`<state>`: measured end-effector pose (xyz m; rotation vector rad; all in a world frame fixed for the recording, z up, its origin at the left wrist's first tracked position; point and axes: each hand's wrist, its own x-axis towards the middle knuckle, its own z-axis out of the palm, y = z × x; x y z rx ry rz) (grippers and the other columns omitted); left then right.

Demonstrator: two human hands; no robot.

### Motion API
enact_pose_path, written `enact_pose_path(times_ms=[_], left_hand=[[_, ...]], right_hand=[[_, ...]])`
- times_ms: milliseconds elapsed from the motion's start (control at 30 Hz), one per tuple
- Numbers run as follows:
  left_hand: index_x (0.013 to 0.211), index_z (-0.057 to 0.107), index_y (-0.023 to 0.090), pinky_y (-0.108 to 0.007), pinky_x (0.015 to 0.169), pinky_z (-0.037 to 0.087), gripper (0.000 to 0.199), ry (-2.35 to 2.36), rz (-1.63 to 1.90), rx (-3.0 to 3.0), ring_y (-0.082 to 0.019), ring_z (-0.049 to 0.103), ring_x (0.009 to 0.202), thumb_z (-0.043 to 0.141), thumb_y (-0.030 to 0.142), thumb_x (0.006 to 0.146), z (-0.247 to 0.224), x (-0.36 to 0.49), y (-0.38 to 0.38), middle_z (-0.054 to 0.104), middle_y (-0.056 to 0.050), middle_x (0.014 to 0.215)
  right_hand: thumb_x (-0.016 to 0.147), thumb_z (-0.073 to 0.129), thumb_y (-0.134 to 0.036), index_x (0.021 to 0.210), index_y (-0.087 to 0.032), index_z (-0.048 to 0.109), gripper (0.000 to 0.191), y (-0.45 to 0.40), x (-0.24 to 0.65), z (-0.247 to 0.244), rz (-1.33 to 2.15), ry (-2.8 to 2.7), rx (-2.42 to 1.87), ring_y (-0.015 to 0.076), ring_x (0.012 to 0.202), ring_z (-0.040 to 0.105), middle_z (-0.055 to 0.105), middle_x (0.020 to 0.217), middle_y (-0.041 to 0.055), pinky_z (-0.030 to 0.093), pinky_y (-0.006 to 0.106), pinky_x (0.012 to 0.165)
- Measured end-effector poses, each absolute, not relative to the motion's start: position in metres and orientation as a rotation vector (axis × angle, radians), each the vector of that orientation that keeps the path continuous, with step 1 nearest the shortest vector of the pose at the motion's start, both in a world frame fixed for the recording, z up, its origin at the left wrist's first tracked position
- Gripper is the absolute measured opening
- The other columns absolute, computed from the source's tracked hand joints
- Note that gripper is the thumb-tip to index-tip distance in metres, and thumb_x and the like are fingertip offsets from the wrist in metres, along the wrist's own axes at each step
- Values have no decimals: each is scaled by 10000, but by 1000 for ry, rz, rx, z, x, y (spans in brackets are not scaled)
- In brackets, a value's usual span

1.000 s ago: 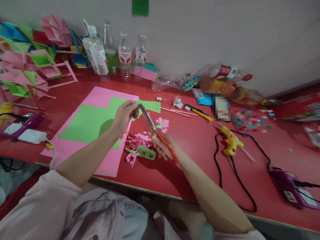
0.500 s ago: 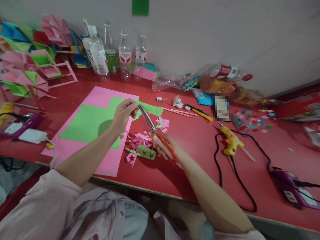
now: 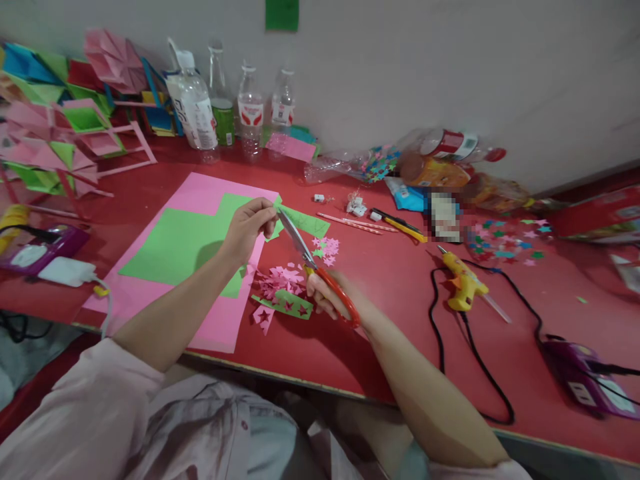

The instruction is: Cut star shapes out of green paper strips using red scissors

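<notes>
Between its thumb and fingers my left hand [image 3: 253, 227] pinches a small piece of green paper [image 3: 278, 200]. My right hand [image 3: 327, 297] grips orange-handled scissors [image 3: 301, 248], whose blade tips reach the green piece at my left fingertips. A green paper strip [image 3: 313, 223] lies just behind the blades. Below the scissors are pink paper scraps [image 3: 283, 280] and a green scrap with star-shaped holes [image 3: 287, 305]. Small pink and green paper stars [image 3: 326, 250] sit to the right of the blades. Green sheets [image 3: 170, 247] rest on a large pink sheet [image 3: 215, 330] beneath my left arm.
A yellow glue gun [image 3: 465, 283] with a black cord lies to the right, near a purple power strip [image 3: 590, 380]. Bottles [image 3: 250, 113] stand along the wall. Folded paper models [image 3: 55, 133] fill the left back. Pens [image 3: 400, 225] and paper straws [image 3: 355, 225] lie behind the stars.
The scissors and both hands stay almost in place. The green strip behind the blades has shifted slightly, and the small green piece at my left fingertips has turned a little.
</notes>
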<state>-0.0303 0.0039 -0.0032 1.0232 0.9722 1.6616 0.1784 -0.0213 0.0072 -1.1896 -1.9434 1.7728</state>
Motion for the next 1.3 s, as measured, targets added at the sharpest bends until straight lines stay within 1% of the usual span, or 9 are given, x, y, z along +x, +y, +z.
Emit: enact_pose_path(times_ms=[233,467,867,1100,1300], left_hand=[[609,527,178,-169,419,350,126,985,1659,1036,-36,422,400,557,160,730,-5,-29,3,489,60,442],[591,528,173,-171,424,349,143,1013,1656,1038,-37,420,398,551,154,731,-4,-26,2,489,55,433],[575,535,167,-166,420,339,154,1002,1648,995,-37,427,391,547,156,728,-3,-24,1,504,47,419],[578,533,167,-171,429,346,154,1032,1641,1027,-40,431,397,544,157,731,-2,-25,0,502,49,422],[581,527,167,-168,433,348,158,1035,1643,1031,-37,427,401,545,159,738,-2,-25,0,497,50,429]], right_hand=[[859,403,-632,634,-206,440,483,-22,178,2,1793,-1940,-1144,61,263,325,347,308,-101,419,237,431],[877,429,-563,640,-211,416,425,-23,176,8,1773,-1910,-1265,57,263,310,323,340,-111,392,230,395],[770,480,-707,652,-218,427,505,-21,177,8,1739,-1947,-1288,71,281,347,337,339,-107,401,243,406],[811,462,-662,613,-215,409,492,-23,175,8,1761,-1915,-1304,56,261,316,309,329,-110,388,228,397],[784,489,-661,623,-213,412,482,-23,173,12,1758,-1877,-1399,54,250,307,309,339,-118,353,219,349]])
